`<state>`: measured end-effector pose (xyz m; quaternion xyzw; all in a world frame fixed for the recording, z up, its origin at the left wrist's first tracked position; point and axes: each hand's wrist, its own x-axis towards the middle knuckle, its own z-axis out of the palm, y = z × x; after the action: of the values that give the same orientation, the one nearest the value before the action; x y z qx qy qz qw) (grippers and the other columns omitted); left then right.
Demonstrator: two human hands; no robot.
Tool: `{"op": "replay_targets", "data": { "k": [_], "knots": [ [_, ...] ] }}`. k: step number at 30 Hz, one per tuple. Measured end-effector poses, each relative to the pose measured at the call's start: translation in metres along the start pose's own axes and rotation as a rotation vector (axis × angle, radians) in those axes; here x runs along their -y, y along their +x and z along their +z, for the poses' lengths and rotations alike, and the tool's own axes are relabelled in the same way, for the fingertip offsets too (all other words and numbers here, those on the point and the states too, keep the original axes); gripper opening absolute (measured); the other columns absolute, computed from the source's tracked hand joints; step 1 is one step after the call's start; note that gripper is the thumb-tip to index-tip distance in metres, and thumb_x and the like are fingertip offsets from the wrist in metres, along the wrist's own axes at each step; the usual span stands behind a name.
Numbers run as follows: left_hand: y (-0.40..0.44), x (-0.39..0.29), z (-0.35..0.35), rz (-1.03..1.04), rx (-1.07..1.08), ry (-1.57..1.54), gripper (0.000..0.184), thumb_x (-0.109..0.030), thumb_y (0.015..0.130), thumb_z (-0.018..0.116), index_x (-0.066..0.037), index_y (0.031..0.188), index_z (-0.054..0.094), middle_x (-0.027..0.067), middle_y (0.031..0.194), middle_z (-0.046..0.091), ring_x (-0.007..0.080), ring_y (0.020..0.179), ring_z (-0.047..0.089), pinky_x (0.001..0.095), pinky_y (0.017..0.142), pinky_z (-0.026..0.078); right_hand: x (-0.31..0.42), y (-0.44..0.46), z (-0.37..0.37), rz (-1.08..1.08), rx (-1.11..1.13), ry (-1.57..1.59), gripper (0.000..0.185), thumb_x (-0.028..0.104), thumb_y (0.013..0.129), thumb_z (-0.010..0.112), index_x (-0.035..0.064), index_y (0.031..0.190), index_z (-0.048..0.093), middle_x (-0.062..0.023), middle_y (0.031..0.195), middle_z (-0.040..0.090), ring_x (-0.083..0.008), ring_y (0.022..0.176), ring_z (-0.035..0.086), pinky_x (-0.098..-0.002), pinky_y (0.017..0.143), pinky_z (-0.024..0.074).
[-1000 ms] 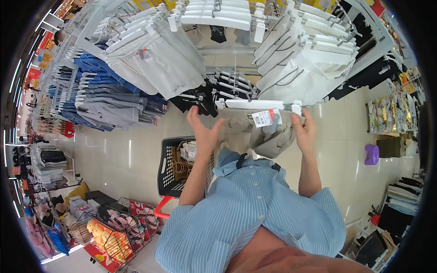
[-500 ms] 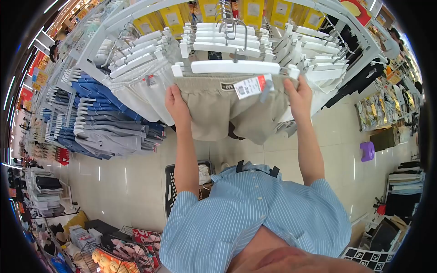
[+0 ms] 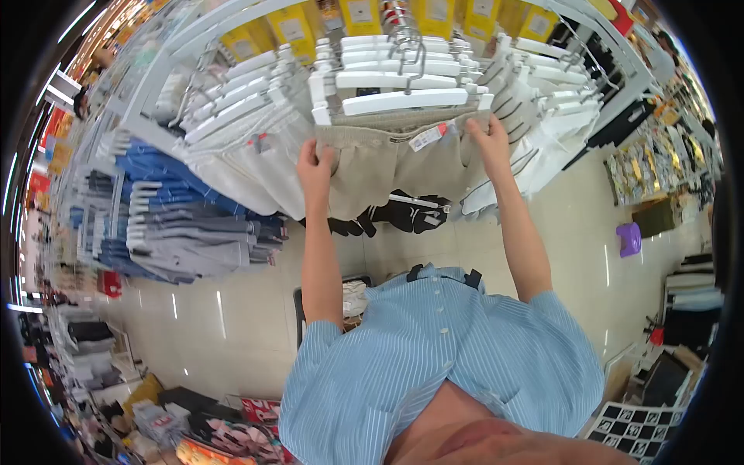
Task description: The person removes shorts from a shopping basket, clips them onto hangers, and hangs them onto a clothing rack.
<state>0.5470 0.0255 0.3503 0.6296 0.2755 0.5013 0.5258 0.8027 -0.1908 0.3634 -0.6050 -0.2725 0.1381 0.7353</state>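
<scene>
Beige shorts [image 3: 364, 167] with an elastic waistband hang from a white clip hanger [image 3: 411, 101] at the front of the rack. My left hand [image 3: 315, 172] grips the shorts' left side just below the waistband, fingers closed on the cloth. At the opposite upper corner, my right hand [image 3: 490, 146] pinches the fabric near the hanger's clip. A white and red price tag [image 3: 428, 138] dangles from the waistband. Under the shorts' hem, a black garment on a hanger [image 3: 415, 215] shows in part.
White shorts [image 3: 256, 170] hang to the left and white garments [image 3: 550, 147] to the right on the same metal rack [image 3: 151, 93]. Blue and grey clothes [image 3: 186, 240] hang farther left. A shopping basket [image 3: 301, 314] stands by my body. A purple stool [image 3: 629, 240] is at right.
The beige shorts have moved back toward the other hangers, with both hands still on them. They hang flatter, and the black garment below has come into view.
</scene>
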Motion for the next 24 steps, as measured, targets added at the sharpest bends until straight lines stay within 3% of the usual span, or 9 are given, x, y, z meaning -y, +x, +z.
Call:
{"op": "replay_targets", "data": {
  "k": [4,8,11,14,17,21,24],
  "knots": [
    [-0.003,0.01,-0.008,-0.029,0.08,0.115,0.022,-0.021,0.091,0.062,0.001,0.093,0.066,-0.0027,0.077,0.06,0.0051,0.071,0.047,0.0224,0.062,0.038,-0.019,-0.008,-0.013,0.027,-0.009,-0.09,0.033,0.022,0.088,0.067,0.0008,0.112,0.063,0.0005,0.095,0.065,-0.0053,0.082,0.054,-0.0226,0.074,0.0441],
    [0.01,0.024,-0.022,-0.156,0.162,0.148,0.024,-0.018,0.09,0.063,0.004,0.1,0.067,0.0022,0.081,0.067,0.0072,0.075,0.054,0.0251,0.07,0.044,-0.031,-0.016,-0.014,0.064,-0.033,-0.044,0.027,0.022,0.089,0.066,0.0011,0.106,0.066,0.0005,0.093,0.066,-0.0057,0.082,0.056,-0.0222,0.074,0.0449],
    [0.009,0.049,-0.039,-0.13,0.321,0.47,0.027,-0.018,0.091,0.061,0.004,0.105,0.065,0.0035,0.086,0.068,0.0085,0.077,0.055,0.0256,0.071,0.045,-0.033,-0.027,-0.018,0.144,-0.012,-0.119,0.03,0.024,0.087,0.068,0.0004,0.105,0.067,-0.0012,0.092,0.067,-0.007,0.079,0.058,-0.0236,0.071,0.047],
    [-0.005,0.075,-0.05,-0.31,0.314,0.219,0.029,-0.015,0.089,0.063,0.005,0.109,0.062,0.0057,0.091,0.068,0.0102,0.078,0.055,0.0264,0.073,0.045,-0.059,-0.047,-0.024,0.256,0.002,-0.218,0.035,0.028,0.084,0.072,-0.0005,0.104,0.066,-0.0039,0.091,0.068,-0.0089,0.077,0.061,-0.0257,0.069,0.049],
    [-0.022,0.104,-0.069,-0.307,0.293,0.007,0.036,-0.014,0.085,0.067,0.006,0.114,0.06,0.0078,0.097,0.068,0.0114,0.083,0.058,0.0264,0.077,0.046,-0.075,-0.065,-0.032,0.385,0.01,-0.283,0.039,0.03,0.081,0.074,-0.0012,0.103,0.067,-0.006,0.09,0.069,-0.0104,0.077,0.062,-0.0264,0.069,0.0496],
    [-0.048,0.107,-0.064,-0.329,0.417,0.161,0.038,-0.019,0.082,0.073,0.006,0.108,0.063,0.0098,0.096,0.07,0.0137,0.084,0.062,0.0279,0.078,0.048,-0.109,-0.09,-0.05,0.489,0.076,-0.334,0.038,0.03,0.079,0.075,-0.0005,0.102,0.069,-0.0063,0.088,0.07,-0.0116,0.079,0.064,-0.0273,0.071,0.0501],
    [-0.061,0.147,-0.073,-0.393,0.416,0.298,0.038,-0.023,0.08,0.075,0.007,0.103,0.065,0.0131,0.094,0.071,0.0164,0.083,0.065,0.0289,0.076,0.049,-0.137,-0.113,-0.068,0.431,0.048,-0.468,0.038,0.029,0.079,0.074,-0.0007,0.102,0.069,-0.0087,0.088,0.071,-0.0138,0.08,0.065,-0.0294,0.073,0.0504]
  ]
}}
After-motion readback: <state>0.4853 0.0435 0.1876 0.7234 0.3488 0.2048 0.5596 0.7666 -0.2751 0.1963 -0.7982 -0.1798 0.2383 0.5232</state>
